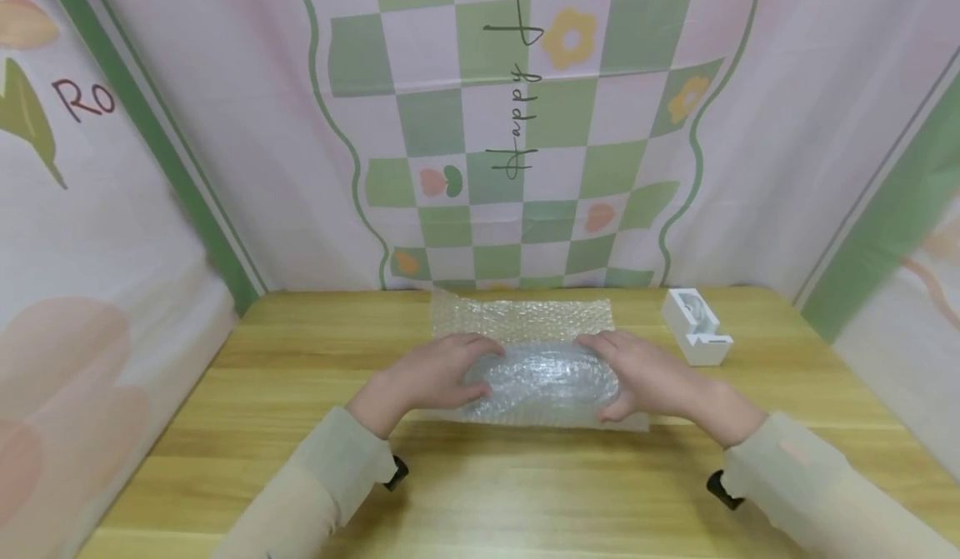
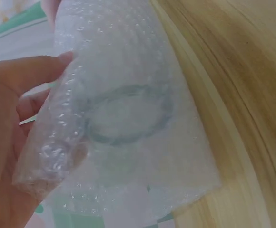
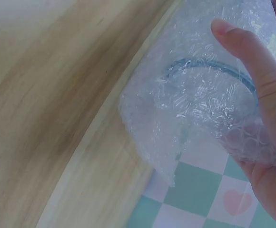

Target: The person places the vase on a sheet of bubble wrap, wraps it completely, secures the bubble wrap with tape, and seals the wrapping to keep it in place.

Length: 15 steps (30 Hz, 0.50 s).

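A roll of clear bubble wrap (image 1: pixel 551 380) lies across the middle of the wooden table, part of its sheet spread flat behind it and a strip in front. My left hand (image 1: pixel 442 371) grips the roll's left end, thumb on the near side and fingers over the top. At the other end, my right hand (image 1: pixel 652 376) holds it the same way. Through the layers, a bluish-green ring (image 2: pixel 128 140) shows in the left wrist view, and a similar blue rim (image 3: pixel 209 63) in the right wrist view. What the wrapped thing is, I cannot tell.
A small white box (image 1: pixel 679 327) with a clear roll-like item (image 1: pixel 697 312) inside stands at the table's back right. Behind the wooden table (image 1: pixel 300 392) hangs a green-and-white checked curtain (image 1: pixel 495 117). Fabric also hangs along both sides.
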Each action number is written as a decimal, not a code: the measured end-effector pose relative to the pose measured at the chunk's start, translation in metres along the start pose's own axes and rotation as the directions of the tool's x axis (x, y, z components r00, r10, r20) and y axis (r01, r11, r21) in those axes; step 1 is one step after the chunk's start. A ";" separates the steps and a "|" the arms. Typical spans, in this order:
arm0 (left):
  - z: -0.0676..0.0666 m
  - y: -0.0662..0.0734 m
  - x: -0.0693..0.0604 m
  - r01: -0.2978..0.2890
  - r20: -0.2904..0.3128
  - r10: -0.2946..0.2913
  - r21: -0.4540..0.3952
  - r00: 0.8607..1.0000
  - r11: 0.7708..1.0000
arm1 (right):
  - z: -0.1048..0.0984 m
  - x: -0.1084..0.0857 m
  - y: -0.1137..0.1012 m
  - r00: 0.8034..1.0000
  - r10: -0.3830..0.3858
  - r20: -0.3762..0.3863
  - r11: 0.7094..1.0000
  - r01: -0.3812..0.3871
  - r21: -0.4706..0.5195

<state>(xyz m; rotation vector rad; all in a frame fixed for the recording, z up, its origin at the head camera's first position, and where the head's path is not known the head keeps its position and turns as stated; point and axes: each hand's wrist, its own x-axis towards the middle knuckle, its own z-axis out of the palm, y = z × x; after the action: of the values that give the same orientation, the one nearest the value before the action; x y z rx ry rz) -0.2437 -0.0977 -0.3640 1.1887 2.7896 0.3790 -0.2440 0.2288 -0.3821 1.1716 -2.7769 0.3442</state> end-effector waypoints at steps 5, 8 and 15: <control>0.002 -0.001 -0.001 0.041 0.017 -0.041 -0.025 0.999 0.999 | -0.003 0.001 0.001 1.000 0.006 0.015 1.000 -0.007 0.030; 0.005 -0.001 -0.001 0.050 0.021 -0.050 -0.045 0.999 0.998 | -0.004 0.003 0.002 1.000 0.002 0.024 0.999 -0.003 0.035; 0.008 -0.004 0.000 0.074 0.039 -0.070 -0.118 0.997 0.990 | -0.004 0.006 0.006 0.999 -0.010 0.042 1.000 0.009 0.022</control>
<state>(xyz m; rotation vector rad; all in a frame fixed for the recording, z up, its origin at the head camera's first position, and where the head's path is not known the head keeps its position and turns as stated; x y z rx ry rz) -0.2451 -0.0989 -0.3731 1.0561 2.7281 0.5067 -0.2524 0.2302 -0.3782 1.2105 -2.8093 0.3533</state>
